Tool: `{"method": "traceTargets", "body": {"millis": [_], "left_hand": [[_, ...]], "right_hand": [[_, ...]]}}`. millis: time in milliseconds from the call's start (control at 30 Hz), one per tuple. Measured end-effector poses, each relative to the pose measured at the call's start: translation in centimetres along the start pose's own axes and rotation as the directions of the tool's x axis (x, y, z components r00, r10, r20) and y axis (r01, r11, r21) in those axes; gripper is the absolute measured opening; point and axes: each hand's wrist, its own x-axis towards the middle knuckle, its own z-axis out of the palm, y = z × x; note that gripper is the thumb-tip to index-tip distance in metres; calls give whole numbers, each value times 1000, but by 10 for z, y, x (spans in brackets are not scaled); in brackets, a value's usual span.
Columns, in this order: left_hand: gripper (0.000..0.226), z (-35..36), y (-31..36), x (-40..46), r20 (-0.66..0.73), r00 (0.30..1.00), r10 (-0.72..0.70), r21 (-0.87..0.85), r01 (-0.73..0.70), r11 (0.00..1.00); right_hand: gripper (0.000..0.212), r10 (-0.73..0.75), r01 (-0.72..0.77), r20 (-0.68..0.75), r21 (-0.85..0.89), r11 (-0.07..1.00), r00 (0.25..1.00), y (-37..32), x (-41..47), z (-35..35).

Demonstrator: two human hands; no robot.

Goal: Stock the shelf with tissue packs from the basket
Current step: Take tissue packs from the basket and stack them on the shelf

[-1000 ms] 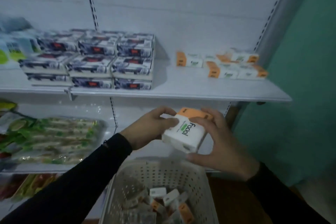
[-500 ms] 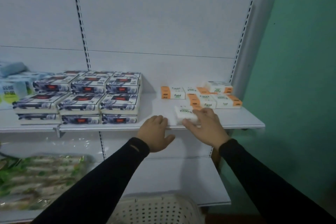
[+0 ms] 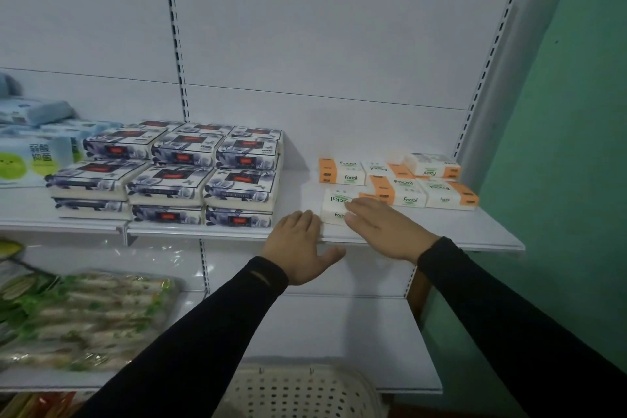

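Far left of the shelf (image 3: 424,241): blue packs (image 3: 37,146), then dark floral packs (image 3: 183,173) stacked in layers. Not mine to move.

Left hand (image 3: 298,248): at the shelf's front edge, fingers straight and resting on the lip, thumb spread below it. Holds nothing. It sits just beside the new pack, apart from it or barely touching; I cannot tell which.

Pack (image 3: 334,207): white with green lettering, lying flat near the front edge, just ahead of the orange-ended packs (image 3: 400,180) already stocked. Judgement: light, soft, film-wrapped, so it will dent under a hard squeeze and slide readily on the smooth shelf. Best taken across its two long sides, or simply nudged with a flat palm.

Right hand (image 3: 376,224): fingers extended and flat over the pack's right half, pressing or steadying it, not curled round it. Its orange end is hidden under this hand.

Basket (image 3: 305,390): bottom of view, below the lower shelf; contents not visible.
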Motion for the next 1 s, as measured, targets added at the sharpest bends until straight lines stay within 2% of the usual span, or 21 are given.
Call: {"method": "traceTargets", "body": {"millis": [167, 267, 367, 533, 767, 1000], "left_hand": [[108, -2, 3, -4, -39, 999, -11, 30, 12, 999], [107, 0, 1, -4, -61, 998, -6, 36, 8, 999], [105, 3, -1, -2, -65, 998, -1, 41, 4, 999], [106, 6, -2, -2, -66, 998, -1, 57, 5, 998], [103, 6, -2, -2, -61, 998, 1, 52, 3, 999], [103, 5, -1, -3, -45, 999, -1, 44, 3, 999]], "right_hand": [[49, 64, -70, 52, 123, 990, 997, -2, 20, -8], [49, 75, -83, 68, 123, 989, 995, -3, 34, -9], [50, 42, -46, 66, 47, 998, 997, -4, 50, -9], [58, 52, -36, 70, -212, 977, 996, 9, 74, -3], [55, 49, -45, 13, -237, 970, 999, 14, 92, -1], [66, 82, -80, -7, -323, 943, 997, 15, 98, -3]]}}
